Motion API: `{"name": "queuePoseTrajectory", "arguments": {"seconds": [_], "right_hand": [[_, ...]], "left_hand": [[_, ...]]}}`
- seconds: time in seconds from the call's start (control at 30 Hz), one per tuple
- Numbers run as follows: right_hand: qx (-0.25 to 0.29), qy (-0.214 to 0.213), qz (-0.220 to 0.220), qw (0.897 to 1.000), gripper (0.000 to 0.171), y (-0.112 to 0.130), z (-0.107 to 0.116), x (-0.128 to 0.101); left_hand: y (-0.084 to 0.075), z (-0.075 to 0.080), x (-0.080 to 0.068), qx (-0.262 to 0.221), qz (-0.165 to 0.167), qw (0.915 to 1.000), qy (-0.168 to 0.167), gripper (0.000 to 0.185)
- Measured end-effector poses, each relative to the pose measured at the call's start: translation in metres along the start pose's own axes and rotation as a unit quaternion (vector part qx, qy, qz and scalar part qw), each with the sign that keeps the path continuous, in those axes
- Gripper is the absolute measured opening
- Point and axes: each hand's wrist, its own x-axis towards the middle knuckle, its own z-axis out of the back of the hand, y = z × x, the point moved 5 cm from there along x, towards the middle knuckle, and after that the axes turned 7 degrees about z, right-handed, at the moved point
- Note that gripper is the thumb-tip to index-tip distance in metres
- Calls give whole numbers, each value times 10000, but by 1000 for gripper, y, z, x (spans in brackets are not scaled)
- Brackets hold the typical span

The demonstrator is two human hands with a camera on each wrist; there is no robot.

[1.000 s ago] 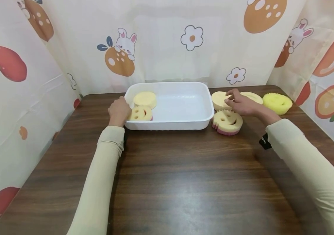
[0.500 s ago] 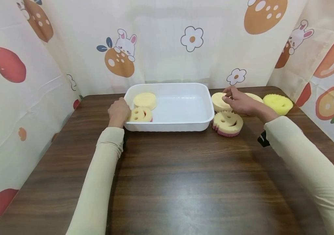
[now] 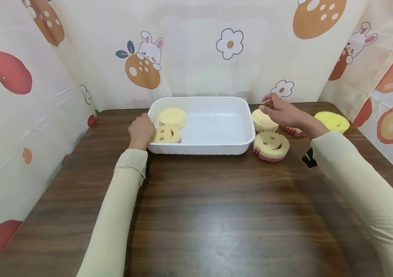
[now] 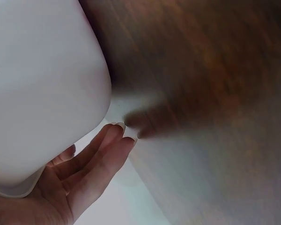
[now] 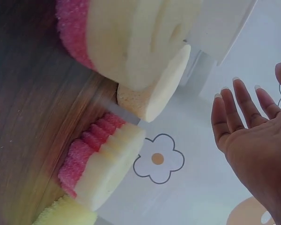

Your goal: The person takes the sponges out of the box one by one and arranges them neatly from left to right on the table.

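1. At the left end of the white tray (image 3: 217,129), my left hand (image 3: 141,131) holds the side wall. From the left wrist I see its fingers close together and only gently bent along the outside. My thumb is mostly hidden, so I cannot tell exactly how it presses.

2. Above the pale round sponge (image 3: 265,121), my right hand (image 3: 283,111) hangs open in the air. Its fingers are loosely extended and a little spread, with the palm facing the tray side. The right wrist view shows it apart from the sponges.

3. Inside the tray, at its left end, lie two cream sponges. The plain round sponge (image 3: 172,117) is behind; the smiling sponge (image 3: 166,134) is in front, near my left hand, with its face turned sideways and some pink at its lower edge.

4. Outside, just beside the right wall, the pale round sponge lies flat. Nearer to me is the notched smiling sponge (image 3: 270,146), cream on top and pink below.

5. Under my right wrist, a half-hidden sponge (image 3: 293,131) shows its ridged pink layer. Farther right lies the bright yellow sponge (image 3: 332,121), also on the dark wooden table (image 3: 213,200).
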Motion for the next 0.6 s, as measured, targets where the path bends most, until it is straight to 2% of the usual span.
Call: {"name": "queuePoseTrajectory", "arguments": {"seconds": [0.27,0.6], "right_hand": [[-4,-63,-17,10000,67,6,1,7],[22,-151,297,9994,68,16,2,19]], "left_hand": [[-1,0,0,-5,11,10000,-1,44],[0,1,-2,21,62,10000,-22,44]]}}
